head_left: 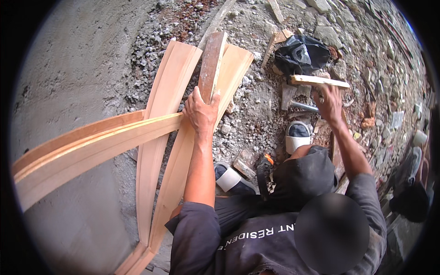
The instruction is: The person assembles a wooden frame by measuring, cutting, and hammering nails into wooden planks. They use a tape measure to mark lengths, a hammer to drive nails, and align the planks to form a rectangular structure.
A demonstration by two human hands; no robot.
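My left grip (201,110) pinches the weathered block (212,64), best steadied against the trim boards (172,75); right grip (329,103) at pale stick (321,82), closure unclear.

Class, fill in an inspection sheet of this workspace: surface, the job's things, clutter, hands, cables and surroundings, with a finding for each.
Surface: uneven, gravelly ground.
Job's things: long moulded wooden boards, some crossing; a brown wood block overlapping one in view; a pale wood strip.
Clutter: a black plastic bag, a wood offcut, a grey metallic bar.
Hands: left hand on the block's near end, thumb and fingers at opposite sides; right hand at the strip, grip unclear.
Cables: nothing seen.
Surroundings: grey concrete surface at left, rubble at right.
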